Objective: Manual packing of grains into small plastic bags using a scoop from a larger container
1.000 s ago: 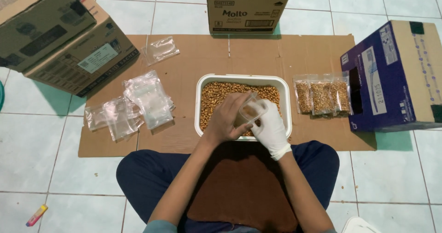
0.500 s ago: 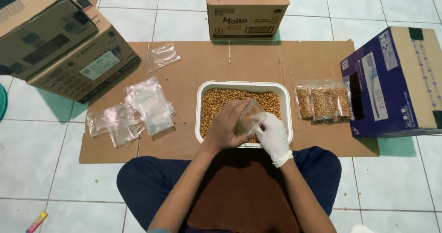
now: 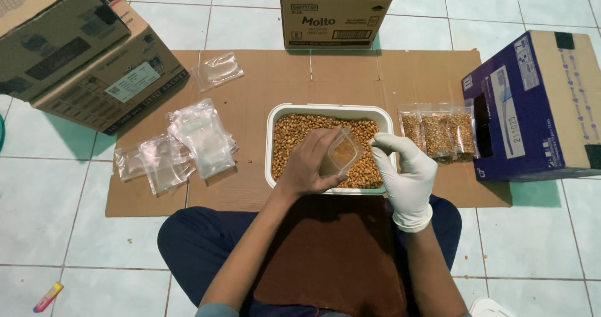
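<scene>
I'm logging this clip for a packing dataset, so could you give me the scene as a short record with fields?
Setting: person seated on a tiled floor at a cardboard sheet
Left hand: bare, holds a small clear bag open over the tray
Right hand: white glove, fingers pinched beside the bag
Tray: white, holds brown nuts
Filled bags: three, right of the tray
Empty bags: loose pile, left of the tray
Boxes: brown box far left, brown box ahead, blue box right

Head view, steeply downward, close
</scene>
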